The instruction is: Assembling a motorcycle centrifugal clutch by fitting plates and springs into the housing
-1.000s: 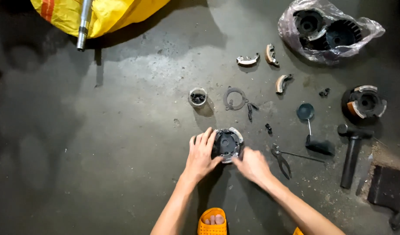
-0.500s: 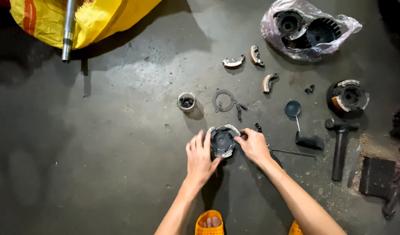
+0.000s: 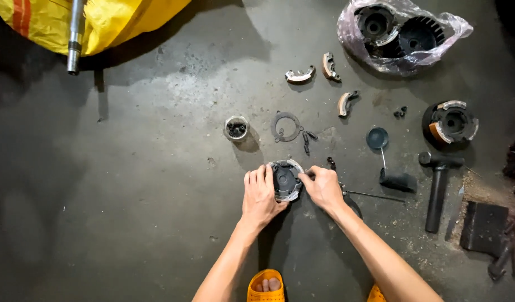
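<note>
A round black clutch assembly (image 3: 285, 179) with grey shoes on its rim rests on the concrete floor. My left hand (image 3: 260, 194) presses against its left side, fingers wrapped on the rim. My right hand (image 3: 323, 187) grips its right edge with thumb and fingertips. Pliers lie under my right wrist, mostly hidden.
Three loose clutch shoes (image 3: 300, 75) lie further away, with a flat ring plate (image 3: 286, 126) and a small cup of bolts (image 3: 236, 128). A hammer (image 3: 436, 184), another clutch (image 3: 451, 122) and a plastic bag of parts (image 3: 400, 32) sit right. A yellow sack (image 3: 101, 19) with a steel shaft lies at top left.
The view has shifted slightly. Both hands stay on the clutch assembly; my right hand has moved closer onto its right edge.
</note>
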